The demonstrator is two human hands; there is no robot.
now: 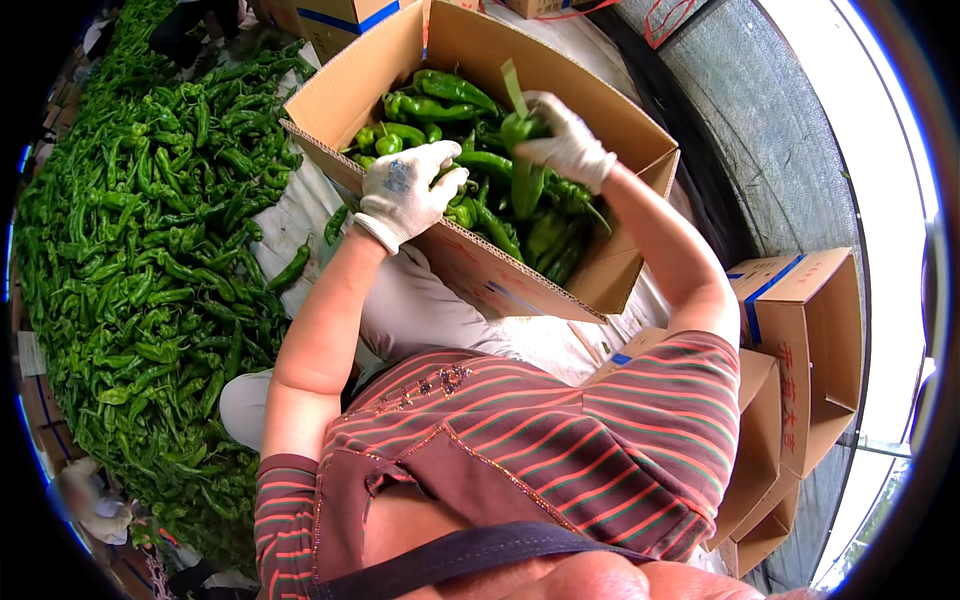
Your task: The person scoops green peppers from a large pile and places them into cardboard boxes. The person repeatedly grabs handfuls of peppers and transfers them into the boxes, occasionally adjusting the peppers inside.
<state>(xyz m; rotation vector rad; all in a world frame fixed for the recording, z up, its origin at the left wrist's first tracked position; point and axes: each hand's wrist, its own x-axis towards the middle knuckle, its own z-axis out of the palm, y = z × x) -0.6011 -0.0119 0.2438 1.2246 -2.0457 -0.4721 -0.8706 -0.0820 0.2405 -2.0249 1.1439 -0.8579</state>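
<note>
An open cardboard box (517,289) stands tilted in my view before me, partly filled with long green peppers (450,88). My right hand (574,146), in a white knit glove, grips a green pepper (527,187) above the others in the box. A pale green strip, blurred, sticks up from that grip; I cannot tell whether it is a stem. My left hand (409,187), gloved too, rests over the box's near left rim. Its thumb and fingers are apart over the peppers, with nothing seen held; the palm side is hidden.
A large heap of green peppers (165,247) spreads along the left, a few lying loose on the white ground sheet (292,202). Empty cardboard boxes (821,360) are stacked at the right. More cartons (349,19) stand beyond my box. Another person (90,502) is at the lower left edge.
</note>
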